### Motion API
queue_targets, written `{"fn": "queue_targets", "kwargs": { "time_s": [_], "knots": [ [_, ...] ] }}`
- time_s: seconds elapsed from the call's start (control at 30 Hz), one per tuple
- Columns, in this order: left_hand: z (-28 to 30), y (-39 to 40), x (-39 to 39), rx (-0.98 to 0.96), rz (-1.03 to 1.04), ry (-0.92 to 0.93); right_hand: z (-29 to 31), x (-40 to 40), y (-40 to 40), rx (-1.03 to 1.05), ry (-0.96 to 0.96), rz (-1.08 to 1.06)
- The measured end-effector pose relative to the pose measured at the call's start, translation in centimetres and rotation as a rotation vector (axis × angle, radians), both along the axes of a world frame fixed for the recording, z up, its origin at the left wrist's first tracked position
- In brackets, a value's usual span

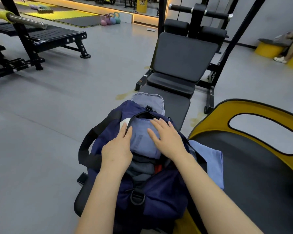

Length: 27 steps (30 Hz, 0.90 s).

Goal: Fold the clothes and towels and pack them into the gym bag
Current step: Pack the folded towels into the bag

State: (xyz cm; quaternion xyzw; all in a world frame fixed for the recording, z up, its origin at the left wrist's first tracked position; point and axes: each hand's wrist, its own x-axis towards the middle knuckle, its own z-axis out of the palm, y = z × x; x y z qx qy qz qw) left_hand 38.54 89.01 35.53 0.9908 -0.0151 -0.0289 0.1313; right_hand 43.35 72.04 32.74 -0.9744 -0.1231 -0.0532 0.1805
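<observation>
Grey gym flooring spreads around a black padded worktop [174,105], where a navy gym bag [157,196] sits unzipped under both hands. Its mouth gapes wide — a folded blue-grey garment [140,135] fills the far half, with darker folded pieces [140,168] and a scrap of red nearer the wrists. The left hand [116,151] lies on the bag's left rim, fingers extended along the opening, gripping nothing. The right hand [167,139] rests flat and spread on the folded garment. Beyond the fingertips lies a grey-blue towel [149,100]; just right of the right forearm, a brighter blue towel [208,162].
</observation>
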Motion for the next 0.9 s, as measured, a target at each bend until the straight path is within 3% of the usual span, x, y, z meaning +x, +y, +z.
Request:
{"fn": "queue_targets", "kwargs": {
  "time_s": [0.23, 0.47, 0.57, 0.73, 0.9],
  "knots": [
    [-1.3, -1.5, -0.3, 0.082, -0.033, -0.052, -1.2, -2.6, -7.2, 0.169, -0.008, -0.26],
    [-1.9, -2.4, -0.4, 0.146, -0.073, -0.05, -4.2, -5.8, -13.5, 0.341, 0.218, -0.591],
    [-2.0, -2.5, -0.2, 0.143, -0.07, -0.045, -5.4, -6.7, -13.6, 0.347, 0.292, -0.572],
    [-2.0, -2.8, -0.2, 0.149, -0.071, -0.03, -5.8, -6.7, -12.6, 0.285, 0.199, -0.527],
    [-1.9, -2.8, -0.3, 0.146, -0.075, -0.027, -3.8, -5.4, -9.2, 0.527, 0.087, -0.52]
  ]
}}
